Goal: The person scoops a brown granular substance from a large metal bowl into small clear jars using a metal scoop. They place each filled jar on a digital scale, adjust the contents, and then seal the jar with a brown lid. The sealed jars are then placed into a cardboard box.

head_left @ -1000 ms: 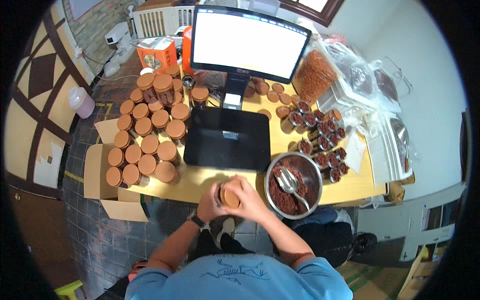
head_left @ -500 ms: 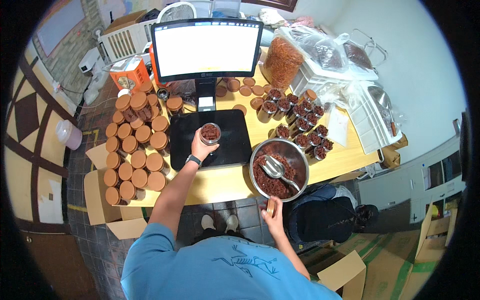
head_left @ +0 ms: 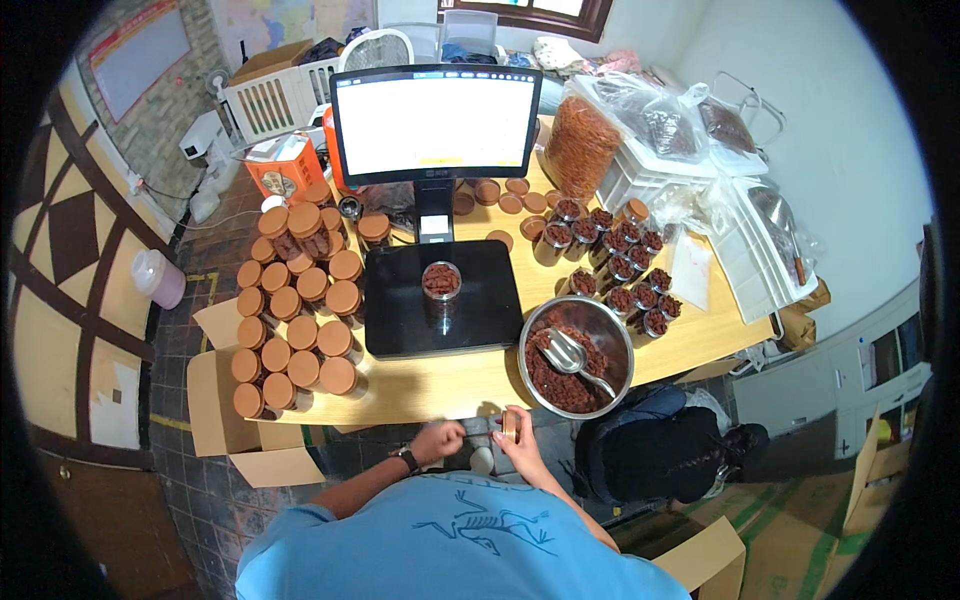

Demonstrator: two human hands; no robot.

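Note:
My right hand (head_left: 520, 445) grips a brown jar lid (head_left: 510, 425) near the table's front edge. To its left, my left hand (head_left: 437, 441) wears a dark watch and is apart from the lid; its fingers look curled but are blurred. An uncapped clear jar (head_left: 441, 284) filled with dark reddish-brown crumbly pieces stands upright on the black scale platform (head_left: 480, 325), below the lit monitor (head_left: 435, 125). Right of the scale, a steel bowl (head_left: 625, 350) contains the same loose pieces, with a metal scoop (head_left: 565, 352) lying in it.
Many brown-lidded jars (head_left: 304, 332) crowd the table's left side, some stacked. Several uncapped filled jars (head_left: 620, 268) stand at the right. Loose lids (head_left: 510, 203) lie behind the scale, near a bag of orange-brown bits (head_left: 580, 145). A dark-clothed person (head_left: 650, 450) is low beside the table.
My left hand has let go of the filled jar on the scale and drawn back toward my body. My right hand, still holding the lid, has come closer to it. The view has shifted slightly.

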